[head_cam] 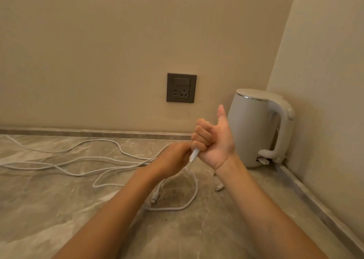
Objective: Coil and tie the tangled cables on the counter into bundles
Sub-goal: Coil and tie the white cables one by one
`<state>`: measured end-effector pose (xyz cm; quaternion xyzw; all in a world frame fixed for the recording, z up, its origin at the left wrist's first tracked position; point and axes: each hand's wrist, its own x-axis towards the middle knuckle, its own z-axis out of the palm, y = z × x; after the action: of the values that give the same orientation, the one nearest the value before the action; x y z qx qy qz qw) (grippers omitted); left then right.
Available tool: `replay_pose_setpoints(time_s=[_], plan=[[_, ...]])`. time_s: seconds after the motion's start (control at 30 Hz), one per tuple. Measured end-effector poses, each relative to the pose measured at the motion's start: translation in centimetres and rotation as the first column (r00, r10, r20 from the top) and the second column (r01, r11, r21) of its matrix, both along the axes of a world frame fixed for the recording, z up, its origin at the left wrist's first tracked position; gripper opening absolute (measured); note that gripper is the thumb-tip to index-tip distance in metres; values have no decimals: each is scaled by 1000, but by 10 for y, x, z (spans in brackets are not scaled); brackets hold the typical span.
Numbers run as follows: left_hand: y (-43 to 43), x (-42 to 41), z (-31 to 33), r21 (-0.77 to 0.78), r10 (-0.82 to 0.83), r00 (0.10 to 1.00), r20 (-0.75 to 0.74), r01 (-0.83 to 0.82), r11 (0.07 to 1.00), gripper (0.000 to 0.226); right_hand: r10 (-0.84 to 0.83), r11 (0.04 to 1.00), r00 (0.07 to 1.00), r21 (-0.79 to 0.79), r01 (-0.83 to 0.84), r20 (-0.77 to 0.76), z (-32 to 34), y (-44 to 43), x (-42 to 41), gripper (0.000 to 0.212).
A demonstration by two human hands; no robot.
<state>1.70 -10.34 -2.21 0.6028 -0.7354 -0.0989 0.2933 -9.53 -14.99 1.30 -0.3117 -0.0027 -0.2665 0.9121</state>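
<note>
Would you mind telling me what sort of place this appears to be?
Probably a kitchen or hotel-room corner: a marble-look counter, a wall socket and an electric kettle by the walls.

Grips: two, left grip [173,160] and right grip [212,138]. Forearms: two. White cables [171,209] on desk [49,209]: tangled, number of separate cables not tellable. Plug ends [194,155]: three in sight. Electric kettle [254,128]: one. Wall socket [181,88]: one, with one switch. Desk: one.
</note>
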Motion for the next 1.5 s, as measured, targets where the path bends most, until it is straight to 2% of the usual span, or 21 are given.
replay_pose_setpoints(time_s=[0.07, 0.17, 0.3, 0.4, 0.5, 0.63, 0.7, 0.83, 0.93, 1.03, 1.13, 1.23, 1.37, 1.43, 1.5], plan=[[-5, 0, -1, 119, -41, 999, -8, 42, 992, 21, -166, 986, 984, 17, 167, -59, 0, -14, -5, 76], [-7, -5, 5, 284, -125, 992, 30, 111, 952, 25, -295, 954, 950, 31, 300, -103, -8, -26, -8, 71], [-5, -8, 14, 390, -147, 987, 64, 110, 914, 26, -357, 934, 924, -80, 349, -135, -12, -28, -8, 72], [1, -5, 23, 446, -131, 991, 22, 108, 889, 25, -349, 935, 930, -115, 336, -114, -12, -29, -5, 72], [8, 2, 36, 444, -105, 993, 54, 70, 893, 19, -332, 923, 915, -278, 265, -230, -10, -26, -4, 73], [17, 16, 48, 418, -53, 990, 128, -5, 909, 16, -398, 839, 804, -529, 124, -442, -9, -21, 3, 78], [19, 21, 52, 376, -19, 988, 155, -41, 926, 19, -466, 793, 741, -599, 107, -484, -11, -21, 7, 79], [23, 30, 61, 267, 53, 994, 99, -78, 961, 20, -521, 744, 661, -667, 41, -540, -13, -20, 9, 81], [24, 31, 65, 164, 106, 993, 59, -114, 980, 27, -467, 739, 644, -668, -92, -606, -13, -18, 8, 85], [22, 28, 65, 20, 181, 979, 98, -184, 983, 32, -379, 746, 622, -624, -232, -685, -14, -14, 9, 87], [18, 31, 61, -146, 294, 955, 50, -284, 948, 34, -197, 816, 709, -514, -265, -677, -10, -13, 7, 82], [13, 32, 56, -193, 324, 944, -65, -331, 924, 32, 48, 861, 813, -388, -328, -581, -5, -9, 5, 81], [3, 28, 44, -117, 245, 958, -151, -263, 958, 39, 330, 855, 862, -266, -446, -385, -5, -2, 9, 73], [1, 25, 35, -48, 184, 962, -199, -197, 979, 45, 489, 831, 850, -193, -522, -197, -5, -3, 13, 71], [0, 21, 26, 53, 115, 945, -307, -104, 993, 48, 492, 861, 870, -137, -490, -20, -4, -6, 12, 69]])
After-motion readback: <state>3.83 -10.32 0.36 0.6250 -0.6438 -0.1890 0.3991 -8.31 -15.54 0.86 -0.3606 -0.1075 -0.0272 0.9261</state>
